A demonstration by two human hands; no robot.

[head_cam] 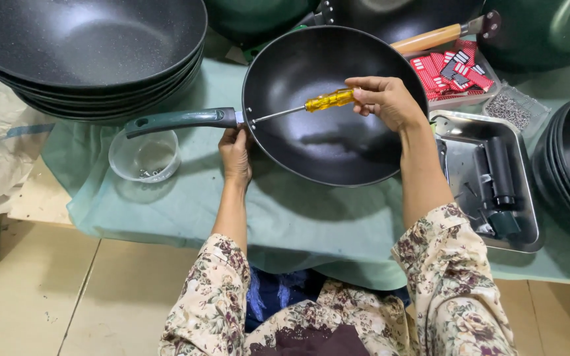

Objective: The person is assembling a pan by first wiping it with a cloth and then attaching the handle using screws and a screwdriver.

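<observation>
One view only, head camera, looking down. Landmark: black wok (338,125), lying on a pale green cloth (285,217).

Item 1, screwdriver (298,107): amber see-through handle, thin steel shaft. Long axis runs across the wok's bowl, handle toward its centre, tip at the wall where the dark green handle (179,120) joins, next to two small rivets. Tip appears to be seated on a fastener there, though the contact is too small to confirm.

Item 2, right hand (385,100): over the wok's centre, fingers closed around the butt of the screwdriver. It is the working hand.

Item 3, left hand (235,153): outside the wok at the handle joint, fingers clasped against the rim from beneath, closer to the joint than the right.

Item 4, wok: dark non-stick bowl, glossy, tilted slightly.

Surroundings: stack of woks (87,59) beyond the green handle; clear plastic cup (144,156) below that handle; steel tray (489,184) on the wok's opposite side.
</observation>
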